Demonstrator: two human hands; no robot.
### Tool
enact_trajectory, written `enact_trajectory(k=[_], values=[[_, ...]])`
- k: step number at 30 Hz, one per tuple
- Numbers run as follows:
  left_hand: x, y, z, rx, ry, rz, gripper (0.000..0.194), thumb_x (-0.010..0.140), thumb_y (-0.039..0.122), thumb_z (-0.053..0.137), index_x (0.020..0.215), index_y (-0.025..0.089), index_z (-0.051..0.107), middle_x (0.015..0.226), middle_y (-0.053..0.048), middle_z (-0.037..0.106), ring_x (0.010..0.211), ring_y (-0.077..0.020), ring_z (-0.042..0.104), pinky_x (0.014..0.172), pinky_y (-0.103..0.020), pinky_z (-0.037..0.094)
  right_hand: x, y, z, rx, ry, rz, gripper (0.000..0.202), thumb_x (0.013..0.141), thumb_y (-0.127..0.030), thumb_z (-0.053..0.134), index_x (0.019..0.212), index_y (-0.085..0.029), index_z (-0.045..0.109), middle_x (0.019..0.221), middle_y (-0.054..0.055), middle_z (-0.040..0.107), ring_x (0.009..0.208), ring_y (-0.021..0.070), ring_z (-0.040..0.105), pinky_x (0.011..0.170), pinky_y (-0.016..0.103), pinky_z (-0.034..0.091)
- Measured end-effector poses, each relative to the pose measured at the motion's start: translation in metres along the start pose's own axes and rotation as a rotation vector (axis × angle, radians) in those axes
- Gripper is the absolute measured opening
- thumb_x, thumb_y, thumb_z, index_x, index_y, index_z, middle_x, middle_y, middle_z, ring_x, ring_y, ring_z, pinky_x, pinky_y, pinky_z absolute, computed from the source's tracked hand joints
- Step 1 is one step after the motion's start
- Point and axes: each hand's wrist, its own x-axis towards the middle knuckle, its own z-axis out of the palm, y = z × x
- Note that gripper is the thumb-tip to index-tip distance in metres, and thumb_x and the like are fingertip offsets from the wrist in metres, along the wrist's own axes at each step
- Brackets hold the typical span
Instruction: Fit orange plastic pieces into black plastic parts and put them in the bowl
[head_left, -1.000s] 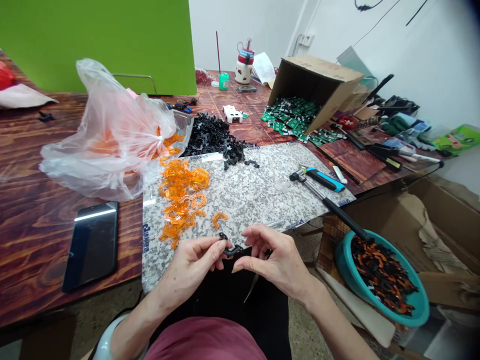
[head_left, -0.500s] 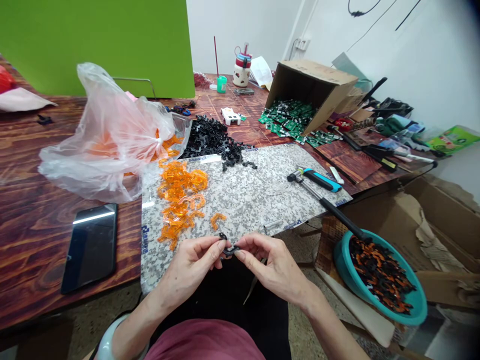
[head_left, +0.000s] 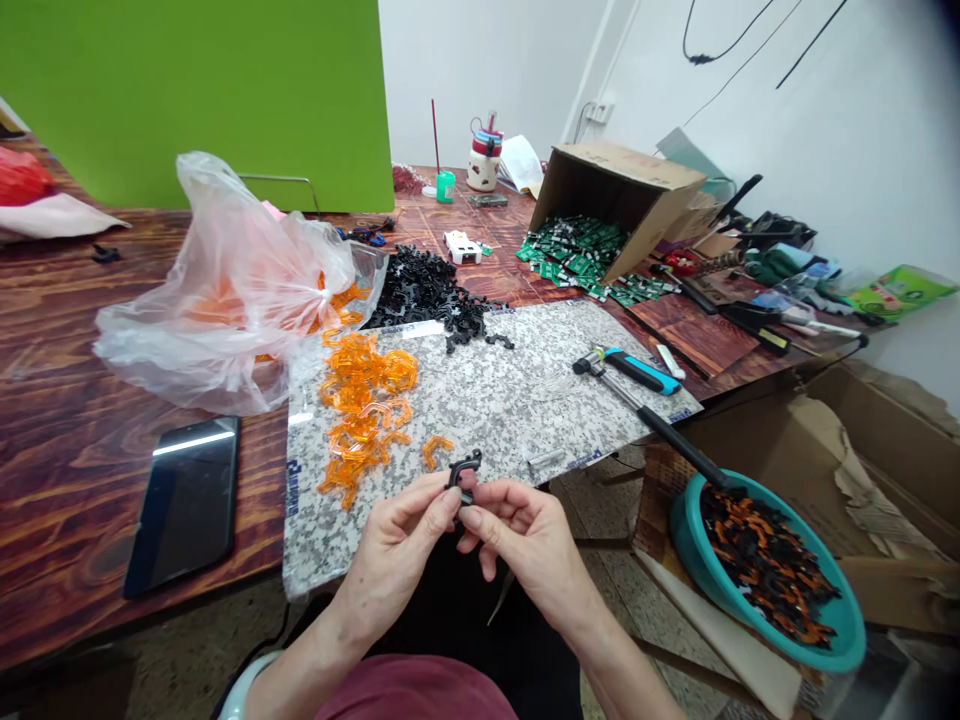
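Note:
A small black curved plastic part (head_left: 464, 468) is upright between my two hands, its open side facing right, over the front edge of the speckled board. My left hand (head_left: 409, 530) pinches it between thumb and fingers at the lower left. With thumb and fingertips, my right hand (head_left: 517, 530) grips its lower end. Just beyond lies a single orange translucent C-shaped piece (head_left: 436, 451). More orange pieces (head_left: 352, 400) are heaped on the board's left side. A pile of black parts (head_left: 427, 285) sits at its back edge.
A teal basin (head_left: 690, 540) of black-and-orange parts stands low on the right. A hammer (head_left: 660, 430) lies across the board's right edge beside a blue-handled cutter (head_left: 641, 370). A tipped carton (head_left: 622, 190) spills green circuit boards. A phone (head_left: 182, 505) and plastic bag (head_left: 225, 320) are left.
The black part has been turned from lying nearly flat to standing upright, with its curve raised above my fingers. Both hands are still on it. The camera view has shifted slightly.

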Motion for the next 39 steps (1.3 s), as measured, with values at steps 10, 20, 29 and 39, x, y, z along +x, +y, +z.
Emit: enact_trajectory(k=[10,20,29,39], values=[[-0.001,0.015,-0.004,0.289,-0.187,0.118,0.026,0.095,0.028,0.041,0.081,0.018,0.061,0.072,-0.001,0.062,0.067,-0.0135,0.058,0.064,-0.022,0.047,0.000,-0.024,-0.011,-0.475,0.042,-0.269,0.020,0.086,-0.034,0.059,0.092,-0.017,0.069,0.083,0.004,0.068,0.071,0.0135,0.062,0.058,0.022,0.047],[-0.009,0.004,-0.006,0.335,-0.106,0.315,0.022,0.096,0.020,0.038,0.080,0.021,0.053,0.065,0.003,0.052,0.058,-0.0102,0.051,0.057,-0.019,0.042,-0.012,-0.024,0.005,-0.552,0.000,-0.398,0.014,0.091,-0.027,0.053,0.086,-0.018,0.063,0.076,0.001,0.060,0.069,0.0118,0.056,0.062,0.023,0.043],[-0.017,0.002,-0.012,0.362,-0.044,0.324,0.025,0.095,0.020,0.041,0.072,0.020,0.052,0.061,0.004,0.047,0.055,-0.0091,0.047,0.054,-0.019,0.038,-0.003,-0.025,0.009,-0.658,-0.058,-0.512,0.019,0.090,-0.023,0.053,0.074,-0.017,0.060,0.066,-0.001,0.055,0.062,0.0109,0.051,0.058,0.022,0.039],[-0.009,-0.001,-0.018,0.055,0.077,-0.077,0.034,0.092,0.047,0.044,0.074,0.019,0.050,0.065,0.004,0.048,0.058,-0.0105,0.044,0.056,-0.021,0.038,0.072,-0.017,0.000,-1.194,-0.015,-0.519,0.016,0.088,-0.030,0.059,0.096,-0.018,0.067,0.088,0.007,0.064,0.088,0.0208,0.057,0.078,0.031,0.043]])
